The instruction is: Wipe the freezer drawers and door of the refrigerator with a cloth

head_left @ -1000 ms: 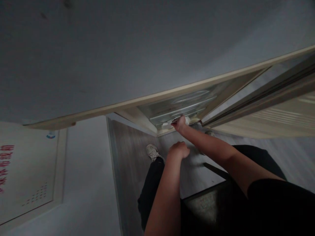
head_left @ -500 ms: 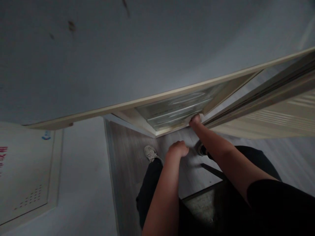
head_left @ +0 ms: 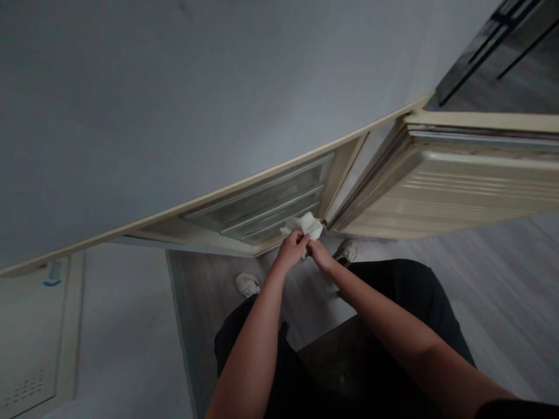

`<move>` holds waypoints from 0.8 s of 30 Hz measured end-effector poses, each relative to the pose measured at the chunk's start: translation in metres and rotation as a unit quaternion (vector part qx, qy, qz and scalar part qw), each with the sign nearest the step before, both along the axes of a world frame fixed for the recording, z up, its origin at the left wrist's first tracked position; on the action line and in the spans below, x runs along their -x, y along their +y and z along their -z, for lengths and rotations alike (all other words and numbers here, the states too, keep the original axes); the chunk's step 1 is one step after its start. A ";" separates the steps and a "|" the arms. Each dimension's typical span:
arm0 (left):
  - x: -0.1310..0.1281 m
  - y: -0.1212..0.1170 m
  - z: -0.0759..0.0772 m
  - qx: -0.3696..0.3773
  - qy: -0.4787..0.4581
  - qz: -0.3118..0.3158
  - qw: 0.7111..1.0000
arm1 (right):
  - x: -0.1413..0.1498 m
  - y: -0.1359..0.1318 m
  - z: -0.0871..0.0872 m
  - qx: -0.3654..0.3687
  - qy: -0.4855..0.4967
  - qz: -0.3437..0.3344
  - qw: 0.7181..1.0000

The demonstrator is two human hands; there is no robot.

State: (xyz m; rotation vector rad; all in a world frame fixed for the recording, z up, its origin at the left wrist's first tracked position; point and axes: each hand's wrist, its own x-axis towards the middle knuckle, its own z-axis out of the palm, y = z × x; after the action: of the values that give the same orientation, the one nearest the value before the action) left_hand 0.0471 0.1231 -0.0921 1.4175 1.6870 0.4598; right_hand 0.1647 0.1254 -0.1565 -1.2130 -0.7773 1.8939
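Note:
A crumpled white tissue or cloth is between my two hands, in front of the low opening of an appliance that looks like a fridge or freezer. My left hand is closed on its left lower side, fingers pinching it. From the right, my right hand grips its lower edge, thumb and fingertips partly hidden. The two hands touch or nearly touch. Just behind them lie the ridged, greyish inner panels of the compartment, framed in cream.
The open cream door, with a ribbed inner face, stands out at the right. A broad pale top surface fills the upper view. At left is a white panel with slots. My shoes rest on the wood-look floor. Dark metal legs show upper right.
My right hand has drawn back from the compartment's lower right with the tissue, and my left hand has come up to hold it too. The view has shifted, showing more of the door.

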 end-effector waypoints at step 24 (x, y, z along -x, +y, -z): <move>-0.223 -0.053 -0.105 -0.094 -0.042 0.295 0.950 | -0.224 -0.111 -0.103 0.044 0.182 0.239 0.953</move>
State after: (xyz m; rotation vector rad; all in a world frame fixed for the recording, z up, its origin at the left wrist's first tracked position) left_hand 0.2703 0.0697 0.0125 1.9183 1.0932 0.3360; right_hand 0.3892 0.0148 -0.0532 -0.9529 -0.1780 1.6806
